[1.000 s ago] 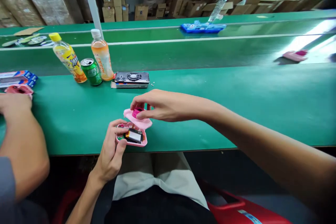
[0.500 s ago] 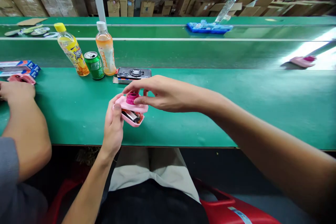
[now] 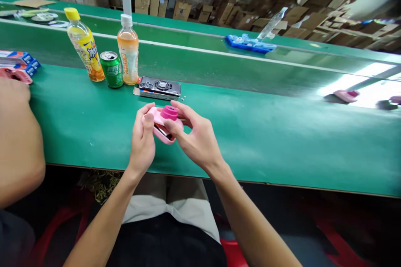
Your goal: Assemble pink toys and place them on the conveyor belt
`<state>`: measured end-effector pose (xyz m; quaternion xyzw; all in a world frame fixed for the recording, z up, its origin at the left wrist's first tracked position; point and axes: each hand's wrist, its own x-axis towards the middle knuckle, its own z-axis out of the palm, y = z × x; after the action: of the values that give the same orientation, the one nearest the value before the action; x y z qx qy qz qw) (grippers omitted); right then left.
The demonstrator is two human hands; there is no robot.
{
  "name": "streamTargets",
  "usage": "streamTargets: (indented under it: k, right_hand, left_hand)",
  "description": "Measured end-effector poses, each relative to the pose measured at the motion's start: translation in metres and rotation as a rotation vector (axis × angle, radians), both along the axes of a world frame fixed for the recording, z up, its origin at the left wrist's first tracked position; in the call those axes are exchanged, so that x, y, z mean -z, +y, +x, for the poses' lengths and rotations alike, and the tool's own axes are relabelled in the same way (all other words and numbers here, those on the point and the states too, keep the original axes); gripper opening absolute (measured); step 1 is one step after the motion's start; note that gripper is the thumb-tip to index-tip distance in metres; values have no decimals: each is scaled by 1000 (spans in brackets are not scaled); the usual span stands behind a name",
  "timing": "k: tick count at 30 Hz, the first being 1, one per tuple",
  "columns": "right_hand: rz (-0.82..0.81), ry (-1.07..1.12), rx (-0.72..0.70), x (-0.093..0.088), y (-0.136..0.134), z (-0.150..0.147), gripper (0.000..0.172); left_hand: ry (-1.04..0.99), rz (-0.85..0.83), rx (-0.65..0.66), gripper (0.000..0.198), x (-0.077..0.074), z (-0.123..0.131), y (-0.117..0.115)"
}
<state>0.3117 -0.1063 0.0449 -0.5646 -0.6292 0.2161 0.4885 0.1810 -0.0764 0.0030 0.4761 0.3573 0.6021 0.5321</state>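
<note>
Between my hands, above the green bench, is a pink toy camera with a darker pink lens barrel on top. Its two shell halves gap along the near side, and dark inner parts show through. My left hand is closed on the camera's left end, thumb on the upper shell. At the right end, my right hand grips it with the thumb by the lens and the fingers behind. Beyond them lies a black device with a round ring, resting on a small box.
A yellow-capped bottle, a green can and an orange drink bottle stand behind, left of the black device. A co-worker's arm reaches in at left. Further right, another pink camera sits on the belt. A blue tray lies farther back.
My right hand has come down from over the lens to grip the camera's right end. The gap between the shell halves looks narrower. The view has tilted.
</note>
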Motion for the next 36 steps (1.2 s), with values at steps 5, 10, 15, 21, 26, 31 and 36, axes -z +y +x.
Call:
streamTargets:
  k: [5, 10, 15, 21, 26, 31, 36]
  right_hand:
    - [-8, 157, 14, 4, 10, -1, 34]
    - [-32, 210, -19, 4, 17, 2, 33]
    - [-58, 194, 75, 7, 20, 2, 57]
    - [-167, 195, 77, 12, 5, -5, 47]
    - [-186, 279, 50, 25, 9, -9, 45]
    - [-29, 131, 168, 36, 11, -14, 45]
    - [158, -172, 311, 40, 9, -12, 45]
  left_hand:
    - [76, -18, -11, 64, 5, 3, -6]
    - [52, 13, 41, 68, 5, 4, 0]
    - [-10, -3, 5, 60, 7, 12, 8]
    - [-49, -34, -98, 57, 7, 26, 11]
    - [-98, -72, -221, 56, 8, 36, 14]
    - [-246, -113, -183, 52, 12, 45, 20]
    - [-289, -156, -184, 49, 9, 51, 20]
